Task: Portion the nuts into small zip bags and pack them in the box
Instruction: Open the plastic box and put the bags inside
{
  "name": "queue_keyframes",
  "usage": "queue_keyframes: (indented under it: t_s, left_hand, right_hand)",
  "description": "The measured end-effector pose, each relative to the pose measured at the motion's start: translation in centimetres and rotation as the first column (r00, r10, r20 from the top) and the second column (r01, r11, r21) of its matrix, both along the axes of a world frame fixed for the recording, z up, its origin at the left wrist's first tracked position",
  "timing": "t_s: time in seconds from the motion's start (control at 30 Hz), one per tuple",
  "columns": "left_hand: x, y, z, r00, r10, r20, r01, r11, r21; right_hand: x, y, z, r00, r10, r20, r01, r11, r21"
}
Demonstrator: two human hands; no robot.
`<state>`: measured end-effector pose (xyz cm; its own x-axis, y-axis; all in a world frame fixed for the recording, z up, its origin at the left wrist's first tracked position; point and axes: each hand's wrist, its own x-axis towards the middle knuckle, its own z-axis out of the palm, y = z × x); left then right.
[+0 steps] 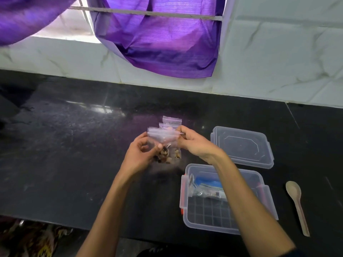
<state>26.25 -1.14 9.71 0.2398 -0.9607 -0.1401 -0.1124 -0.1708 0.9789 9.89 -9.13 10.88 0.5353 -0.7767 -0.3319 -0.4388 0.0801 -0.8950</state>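
Above the counter (74, 164), at about 12 o'clock from the person and held clear of the black surface, a small bag (163, 143) hangs between both hands. The left hand (141, 154) cups its lower left side, thumb and fingers curled round the part where the nuts (165, 156) sit. The right hand (193, 143) pinches the top right corner at the zip strip. More bags (171, 122) lie on the counter just behind, at 12 o'clock from the held one.

Judging by the grip, the step is sealing the zip. To do it well, the nuts should be kept low by the left hand, so none sits in the seal line. The right thumb and finger should then run along the strip from one end to the other, pressing firmly, with the air eased out first so the bag packs flat.

At 4 o'clock from the hands stands the open box (187, 217), with a larger bag (207, 190) already inside at its far end; free floor shows at the near end. The lid (241, 145) lies at 2 o'clock, and a spoon (297, 204) rests just right of the box.
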Motion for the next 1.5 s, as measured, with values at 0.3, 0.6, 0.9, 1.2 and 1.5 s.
queue_keyframes:
  t_s: [0.3, 0.6, 0.9, 1.2, 1.5]
  left_hand:
    - [-4.9, 1.6, 5.5, 0.999, 0.042, 0.001, -0.042, 0.989, -0.145]
    - [-11.4, 5.6, 3.8, 0.986, -0.165, 0.018, 0.163, 0.982, 0.096]
    - [-15.3, 6.4, 0.9, 0.673, -0.345, 0.655, 0.098, 0.919, 0.383]
    - [-16.4, 6.3, -0.4, 0.452, -0.324, 0.831, -0.043, 0.923, 0.383]
    - [-13.5, 7.4, 0.8, 0.092, -0.237, 0.967, 0.308, 0.93, 0.199]
  right_hand:
    - [-4.4, 5.2, 5.1, 0.875, -0.245, 0.418, 0.182, 0.966, 0.184]
    - [-11.4, 11.4, 2.3, 0.812, -0.545, 0.209, 0.497, 0.833, 0.241]
    - [-11.1, 11.7, -2.6, 0.861, -0.372, -0.348, 0.433, 0.894, 0.115]
    - [-9.8, 10.5, -4.1, 0.839, -0.28, -0.467, 0.382, 0.914, 0.138]
    - [-10.3, 10.1, -4.1, 0.822, -0.315, -0.474, 0.442, 0.878, 0.182]
